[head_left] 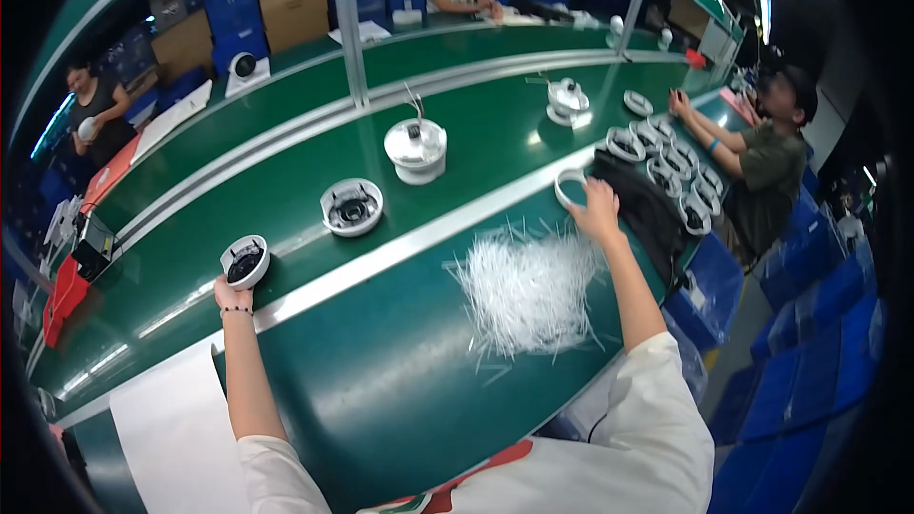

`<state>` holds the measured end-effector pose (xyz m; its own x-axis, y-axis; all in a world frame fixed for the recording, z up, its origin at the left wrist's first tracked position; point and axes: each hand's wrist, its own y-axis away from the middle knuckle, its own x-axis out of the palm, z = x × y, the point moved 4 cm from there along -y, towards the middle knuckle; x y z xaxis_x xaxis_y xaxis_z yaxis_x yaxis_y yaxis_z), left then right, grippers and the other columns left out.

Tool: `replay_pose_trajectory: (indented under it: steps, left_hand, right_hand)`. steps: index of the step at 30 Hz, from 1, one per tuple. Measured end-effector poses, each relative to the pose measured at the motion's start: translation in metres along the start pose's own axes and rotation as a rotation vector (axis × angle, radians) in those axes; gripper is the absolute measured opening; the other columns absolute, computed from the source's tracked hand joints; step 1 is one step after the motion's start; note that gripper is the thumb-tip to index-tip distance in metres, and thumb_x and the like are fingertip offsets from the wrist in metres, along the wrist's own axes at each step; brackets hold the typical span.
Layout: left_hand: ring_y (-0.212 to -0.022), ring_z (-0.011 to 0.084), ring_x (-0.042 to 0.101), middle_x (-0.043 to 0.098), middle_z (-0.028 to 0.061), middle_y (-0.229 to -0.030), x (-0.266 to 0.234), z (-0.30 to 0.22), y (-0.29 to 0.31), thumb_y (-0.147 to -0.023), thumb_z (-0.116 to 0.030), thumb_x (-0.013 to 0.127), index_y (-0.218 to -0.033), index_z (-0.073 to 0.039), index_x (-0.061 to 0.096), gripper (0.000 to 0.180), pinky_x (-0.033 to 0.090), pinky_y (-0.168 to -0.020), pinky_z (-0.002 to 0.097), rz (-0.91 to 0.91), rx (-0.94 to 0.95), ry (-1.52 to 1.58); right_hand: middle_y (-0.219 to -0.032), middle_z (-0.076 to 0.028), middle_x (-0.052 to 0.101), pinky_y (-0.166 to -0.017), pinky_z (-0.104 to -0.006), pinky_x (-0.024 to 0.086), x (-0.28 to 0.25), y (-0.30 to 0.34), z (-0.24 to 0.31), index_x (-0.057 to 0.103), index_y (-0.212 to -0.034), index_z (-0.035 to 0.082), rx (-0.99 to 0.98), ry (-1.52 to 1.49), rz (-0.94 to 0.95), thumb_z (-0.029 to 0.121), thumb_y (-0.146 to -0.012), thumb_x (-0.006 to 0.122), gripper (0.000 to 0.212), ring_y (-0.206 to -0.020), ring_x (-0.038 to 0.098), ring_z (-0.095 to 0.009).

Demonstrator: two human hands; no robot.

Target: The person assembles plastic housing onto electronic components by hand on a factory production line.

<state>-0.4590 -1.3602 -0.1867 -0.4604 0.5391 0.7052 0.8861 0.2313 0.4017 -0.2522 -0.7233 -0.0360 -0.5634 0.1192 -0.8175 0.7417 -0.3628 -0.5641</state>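
My left hand [233, 297] grips the near side of a round white housing with a black inside [245, 265], tilted at the left over the green belt. My right hand [598, 211] has its fingers closed on a white ring [559, 190] near the metal rail. Below that hand lies a heap of thin, clear-white plastic strips [528, 293]. Between my hands, a similar white housing [352, 207] rests on the belt with its black inside facing up. Farther along stands a white round unit with wires on top [416, 152].
Another white unit [567, 103] stands farther along the belt. Several white rings [674, 160] cluster at the right beside a black cloth [636, 205]. A co-worker [776, 148] sits there; two people are across the line. White paper [171, 428] covers the bench's left, and a metal post [348, 29] rises behind.
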Motion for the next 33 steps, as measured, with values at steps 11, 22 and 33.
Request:
replay_pose_trajectory:
  steps: [11, 22, 33]
  left_hand:
    - [-0.115, 0.0231, 0.035, 0.037, 0.0142, -0.125, 0.008, -0.289, 0.193, -0.076, -0.026, 0.057, -0.125, -0.002, 0.028, 0.062, 0.031, -0.089, 0.0332, 0.166, 0.677, -1.009]
    - [-0.068, 0.0237, 0.061, 0.062, 0.013, -0.068, -0.452, -0.567, 0.528, -0.073, -0.019, 0.051, -0.081, -0.006, 0.062, 0.019, 0.048, -0.066, 0.0323, -1.304, 0.369, -1.409]
    - [-0.097, 0.0286, 0.052, 0.055, 0.016, -0.102, -0.624, -0.604, 0.573, -0.063, -0.024, 0.068, -0.102, -0.005, 0.054, 0.046, 0.043, -0.083, 0.0342, -1.402, 0.177, -1.865]
  right_hand:
    - [-0.071, -0.009, 0.06, -0.083, -0.0472, 0.028, -0.009, 0.008, 0.074, 0.064, -0.067, 0.01, -0.114, 0.269, 0.065, 0.019, -0.063, 0.056, 0.013, -0.075, 0.055, -0.026]
    - [-0.068, -0.014, 0.059, -0.081, -0.0403, 0.041, -0.15, 0.235, 0.42, 0.057, -0.076, -0.002, -1.096, -0.903, 0.353, -0.003, -0.063, 0.057, 0.013, -0.069, 0.059, -0.025]
    - [-0.101, -0.009, 0.054, -0.093, -0.0458, 0.028, -0.228, 0.448, 0.57, 0.062, -0.075, 0.007, -1.638, -0.705, 1.061, 0.006, -0.05, 0.069, 0.026, -0.103, 0.045, -0.029]
